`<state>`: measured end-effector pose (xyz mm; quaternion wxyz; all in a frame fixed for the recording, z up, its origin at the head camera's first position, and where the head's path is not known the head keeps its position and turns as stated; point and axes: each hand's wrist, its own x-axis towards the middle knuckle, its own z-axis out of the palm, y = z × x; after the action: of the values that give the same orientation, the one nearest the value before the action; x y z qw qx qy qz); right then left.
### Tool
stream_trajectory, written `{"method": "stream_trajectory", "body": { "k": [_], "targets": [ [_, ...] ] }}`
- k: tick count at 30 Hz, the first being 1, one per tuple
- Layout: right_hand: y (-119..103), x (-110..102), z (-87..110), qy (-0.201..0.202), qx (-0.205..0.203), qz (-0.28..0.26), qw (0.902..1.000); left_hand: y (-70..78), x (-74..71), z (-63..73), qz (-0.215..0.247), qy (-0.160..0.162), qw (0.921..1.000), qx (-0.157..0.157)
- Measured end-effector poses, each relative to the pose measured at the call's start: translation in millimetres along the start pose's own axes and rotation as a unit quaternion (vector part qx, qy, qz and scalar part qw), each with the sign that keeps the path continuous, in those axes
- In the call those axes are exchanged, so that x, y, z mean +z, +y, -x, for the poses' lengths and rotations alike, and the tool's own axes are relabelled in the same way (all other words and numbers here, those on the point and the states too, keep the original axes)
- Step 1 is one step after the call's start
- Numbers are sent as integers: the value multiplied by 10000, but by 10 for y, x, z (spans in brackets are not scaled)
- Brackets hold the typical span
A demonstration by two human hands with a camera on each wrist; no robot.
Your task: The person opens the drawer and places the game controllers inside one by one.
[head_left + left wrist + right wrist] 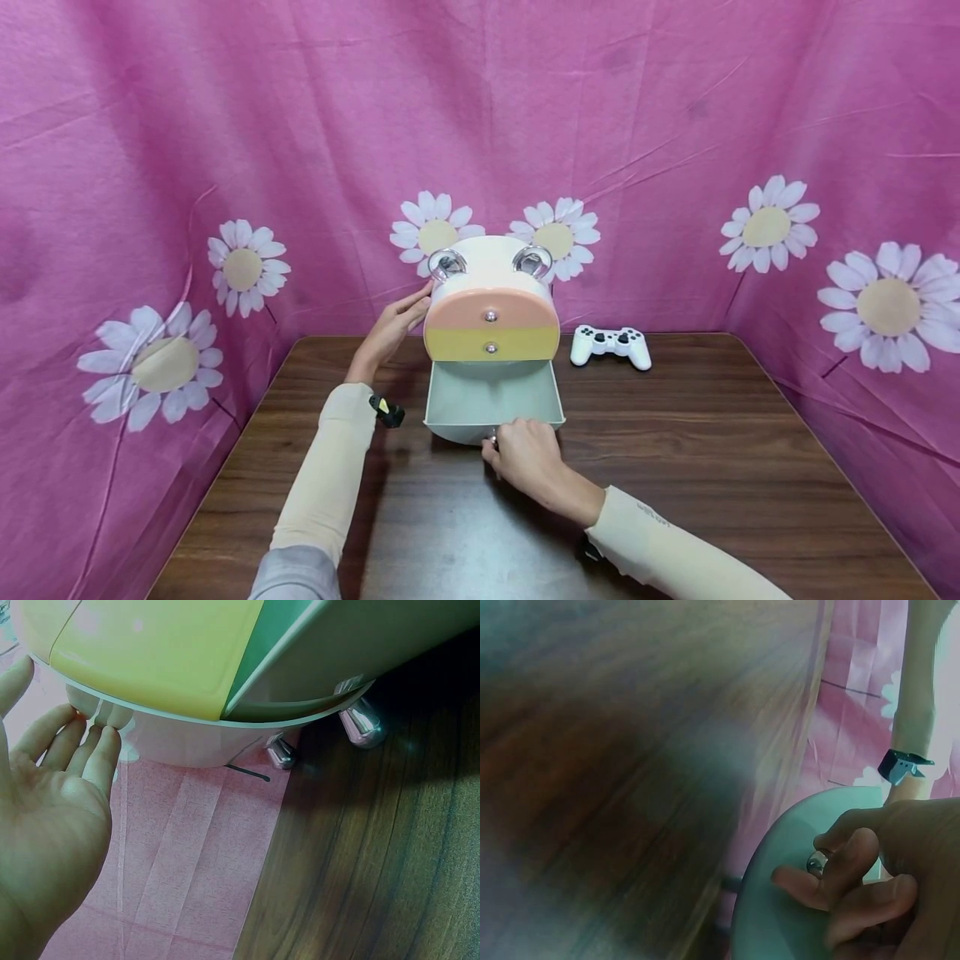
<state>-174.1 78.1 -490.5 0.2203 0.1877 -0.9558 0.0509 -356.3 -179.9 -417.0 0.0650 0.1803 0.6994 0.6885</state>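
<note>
A small rounded chest of drawers (491,267) with a white shell stands on the table, its front banded pink, yellow and pale green. Its bottom green drawer (491,396) is pulled out, and the inside looks bare. My right hand (528,458) pinches the round silver knob (816,862) on that drawer's front between curled fingers. On the chest's left side rests my left hand (393,329), its fingertips touching the white shell (180,742) with the fingers only slightly bent. The pink and yellow drawers (457,333) above are closed.
A white game controller (611,346) lies on the wooden table (675,433) to the right of the chest. Behind and at both sides hangs a pink cloth (637,125) with white daisies. Short silver feet (362,724) lift the chest off the table.
</note>
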Motion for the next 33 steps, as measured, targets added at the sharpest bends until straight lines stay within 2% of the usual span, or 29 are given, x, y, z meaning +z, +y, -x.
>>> {"method": "stream_trajectory", "body": {
  "k": [8, 13, 23, 33],
  "targets": [
    [-23, -37, 77, -114, -133, -150, 9997, -6, -6, 8, 12, 46, 10000, -17],
    [-25, -45, 78, -318, -75, -260, 9991, -8, -16, 14, -57, 33, 10000, -38],
    [-10, -98, 74, -456, -109, -337, 9983, -16, -11, -5, 29, 45, 10000, -28],
    [109, -314, 6, -663, -169, -555, 9961, -13, 4, -2, 20, 81, 10000, -17]
  ]
}}
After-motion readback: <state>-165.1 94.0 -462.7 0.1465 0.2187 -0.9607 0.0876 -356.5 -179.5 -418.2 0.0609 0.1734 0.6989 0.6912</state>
